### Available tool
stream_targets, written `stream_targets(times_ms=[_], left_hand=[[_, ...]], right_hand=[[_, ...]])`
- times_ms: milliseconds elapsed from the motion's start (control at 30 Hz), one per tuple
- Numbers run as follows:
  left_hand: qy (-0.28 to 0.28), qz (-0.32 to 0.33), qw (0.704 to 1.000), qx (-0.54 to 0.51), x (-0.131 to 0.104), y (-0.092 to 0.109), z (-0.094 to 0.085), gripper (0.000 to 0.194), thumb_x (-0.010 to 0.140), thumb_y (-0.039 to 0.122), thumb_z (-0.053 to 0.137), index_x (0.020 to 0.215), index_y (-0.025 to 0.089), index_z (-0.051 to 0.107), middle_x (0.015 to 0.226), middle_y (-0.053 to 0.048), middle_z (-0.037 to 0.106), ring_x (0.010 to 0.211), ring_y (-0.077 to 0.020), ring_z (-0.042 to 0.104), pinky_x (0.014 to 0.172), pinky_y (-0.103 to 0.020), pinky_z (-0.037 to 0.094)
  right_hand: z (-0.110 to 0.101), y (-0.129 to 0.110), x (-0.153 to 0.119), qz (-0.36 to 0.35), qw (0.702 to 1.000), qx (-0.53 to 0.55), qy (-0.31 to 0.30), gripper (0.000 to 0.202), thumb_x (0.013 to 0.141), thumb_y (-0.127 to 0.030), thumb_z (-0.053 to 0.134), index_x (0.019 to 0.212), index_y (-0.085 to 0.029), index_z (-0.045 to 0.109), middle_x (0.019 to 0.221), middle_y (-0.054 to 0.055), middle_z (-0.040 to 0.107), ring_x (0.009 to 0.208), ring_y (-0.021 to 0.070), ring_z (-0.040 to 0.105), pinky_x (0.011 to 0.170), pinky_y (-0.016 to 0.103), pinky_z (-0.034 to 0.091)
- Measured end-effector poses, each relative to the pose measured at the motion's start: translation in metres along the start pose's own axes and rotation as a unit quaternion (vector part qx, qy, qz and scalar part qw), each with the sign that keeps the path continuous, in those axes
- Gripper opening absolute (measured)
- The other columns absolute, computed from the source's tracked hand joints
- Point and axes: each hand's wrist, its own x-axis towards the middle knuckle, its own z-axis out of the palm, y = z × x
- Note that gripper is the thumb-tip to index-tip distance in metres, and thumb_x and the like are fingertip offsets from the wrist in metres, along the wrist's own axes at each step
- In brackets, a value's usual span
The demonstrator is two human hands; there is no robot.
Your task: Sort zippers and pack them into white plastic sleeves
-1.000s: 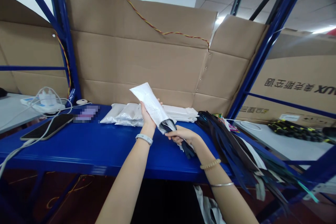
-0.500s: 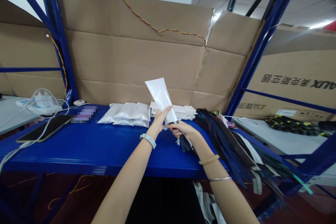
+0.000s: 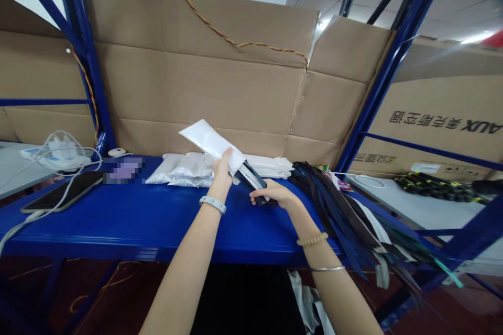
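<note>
My left hand (image 3: 222, 170) is closed around a white plastic bag (image 3: 207, 138), which tilts up to the left. Dark flat strips (image 3: 250, 177), possibly zippers, stick out of the bag's lower right end. My right hand (image 3: 272, 193) grips the outer end of these strips, fingers wrapped round them. How far the strips reach inside the bag is hidden. Behind my left hand lie several filled white bags (image 3: 184, 168). A stack of flat white bags (image 3: 271, 166) lies behind my right hand.
A bundle of long dark strips (image 3: 326, 196) hangs over the front right of the blue shelf (image 3: 165, 225). On the left are a phone (image 3: 63, 192) with a white cable and a power strip (image 3: 58, 154). Cardboard (image 3: 204, 78) walls the back; blue posts stand at both sides.
The white bag has swung left and tipped lower with my left hand. More of the dark strips now shows between my two hands.
</note>
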Motion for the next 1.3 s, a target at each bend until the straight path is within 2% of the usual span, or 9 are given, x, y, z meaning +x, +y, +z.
stream_targets(times_ms=[100, 167, 400, 533, 700, 800, 933, 1067, 1300], left_hand=[[0.043, 0.029, 0.999, -0.011, 0.007, 0.01, -0.005, 0.032, 0.067, 0.026, 0.075, 0.094, 0.018, 0.059, 0.083, -0.003, 0.07, 0.091, -0.0188, 0.066, 0.08, -0.03, 0.051], [0.044, 0.034, 0.998, -0.008, 0.004, 0.009, -0.005, 0.034, 0.066, 0.027, 0.076, 0.095, 0.018, 0.06, 0.086, -0.003, 0.07, 0.091, -0.0187, 0.066, 0.081, -0.03, 0.051], [-0.056, -0.022, 0.997, 0.039, -0.037, -0.03, 0.008, 0.029, 0.061, 0.021, 0.079, 0.085, 0.015, 0.064, 0.081, -0.007, 0.07, 0.074, -0.0194, 0.067, 0.07, -0.031, 0.052], [-0.086, -0.045, 0.994, 0.041, -0.045, -0.04, 0.009, 0.029, 0.06, 0.023, 0.08, 0.083, 0.014, 0.064, 0.079, -0.008, 0.07, 0.069, -0.0195, 0.066, 0.066, -0.031, 0.051], [-0.023, -0.008, 1.0, -0.007, -0.031, -0.03, 0.005, 0.04, 0.065, 0.025, 0.077, 0.1, 0.02, 0.057, 0.092, -0.004, 0.069, 0.083, -0.0169, 0.067, 0.074, -0.029, 0.052], [0.018, 0.012, 0.999, -0.041, -0.025, -0.024, 0.003, 0.05, 0.067, 0.026, 0.077, 0.109, 0.025, 0.051, 0.1, -0.002, 0.068, 0.089, -0.0143, 0.066, 0.077, -0.027, 0.052], [0.02, -0.009, 0.998, -0.063, -0.023, -0.023, 0.003, 0.042, 0.068, 0.03, 0.076, 0.103, 0.022, 0.054, 0.094, -0.003, 0.068, 0.085, -0.0162, 0.067, 0.073, -0.028, 0.053], [0.004, -0.051, 0.996, -0.072, -0.025, -0.024, 0.003, 0.032, 0.069, 0.03, 0.074, 0.095, 0.019, 0.059, 0.089, -0.005, 0.068, 0.083, -0.0178, 0.066, 0.073, -0.029, 0.053], [-0.063, -0.106, 0.99, -0.074, -0.041, -0.03, 0.011, 0.027, 0.069, 0.026, 0.073, 0.091, 0.015, 0.061, 0.084, -0.006, 0.068, 0.076, -0.0174, 0.065, 0.073, -0.031, 0.051]], right_hand=[[-0.001, -0.002, 0.002, -0.03, 0.997, -0.001, 0.07, 0.028, 0.071, -0.03, 0.07, 0.089, -0.015, 0.057, 0.068, 0.004, 0.066, 0.05, 0.0102, 0.059, 0.04, 0.017, 0.042], [-0.001, -0.003, 0.003, -0.052, 0.994, -0.002, 0.098, 0.024, 0.074, -0.033, 0.066, 0.087, -0.015, 0.057, 0.064, 0.002, 0.063, 0.043, 0.0068, 0.051, 0.035, 0.015, 0.036], [0.005, -0.002, 0.002, -0.083, 0.987, 0.007, 0.14, 0.023, 0.072, -0.035, 0.063, 0.077, -0.013, 0.057, 0.058, 0.001, 0.06, 0.037, 0.0041, 0.041, 0.031, 0.015, 0.022], [0.004, -0.001, 0.004, -0.095, 0.981, 0.011, 0.17, 0.024, 0.072, -0.036, 0.061, 0.077, -0.012, 0.058, 0.06, 0.003, 0.061, 0.04, 0.005, 0.043, 0.033, 0.016, 0.026], [-0.001, -0.001, 0.007, -0.134, 0.97, 0.005, 0.203, 0.04, 0.064, -0.033, 0.071, 0.098, -0.014, 0.059, 0.065, 0.0, 0.062, 0.051, 0.0097, 0.054, 0.047, 0.02, 0.041], [0.0, -0.002, 0.008, -0.19, 0.951, -0.019, 0.245, 0.056, 0.061, -0.03, 0.074, 0.112, -0.018, 0.055, 0.083, 0.003, 0.066, 0.068, 0.0135, 0.06, 0.063, 0.025, 0.048], [0.004, -0.005, 0.007, -0.258, 0.907, -0.138, 0.303, 0.047, 0.065, -0.029, 0.071, 0.109, -0.019, 0.059, 0.1, 0.006, 0.065, 0.09, 0.0202, 0.06, 0.081, 0.033, 0.046], [0.007, -0.007, 0.003, -0.29, 0.853, -0.244, 0.358, 0.03, 0.072, -0.03, 0.066, 0.1, -0.019, 0.065, 0.096, 0.007, 0.066, 0.09, 0.022, 0.059, 0.085, 0.035, 0.043], [0.007, -0.004, 0.006, -0.335, 0.775, -0.342, 0.412, 0.008, 0.071, -0.025, 0.067, 0.076, -0.019, 0.069, 0.08, 0.006, 0.067, 0.096, 0.0257, 0.048, 0.089, 0.04, 0.035]])
